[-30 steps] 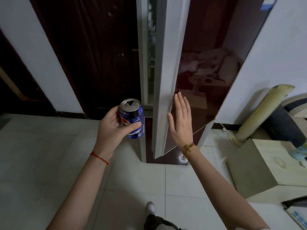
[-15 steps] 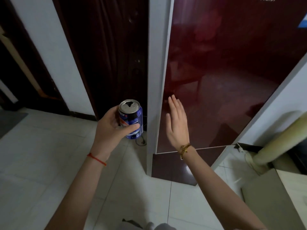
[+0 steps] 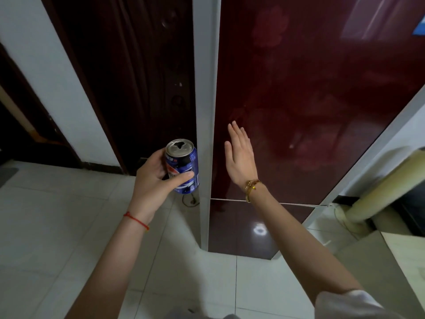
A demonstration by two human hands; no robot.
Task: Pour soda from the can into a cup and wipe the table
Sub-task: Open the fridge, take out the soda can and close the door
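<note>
Pepsi can [image 3: 183, 166], opened, in left hand [image 3: 153, 182].

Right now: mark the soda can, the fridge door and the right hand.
soda can [image 3: 187, 168]: head view, blue side wall.
fridge door [image 3: 310, 93]: head view, glossy red front panel.
right hand [image 3: 241, 155]: head view, back of the open hand.

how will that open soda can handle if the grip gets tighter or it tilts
The soda can looks thin-walled, so a hard squeeze by the left hand would probably dent it. Its top is open, so tilting would likely spill. Its glossy side may be slippery.
</note>
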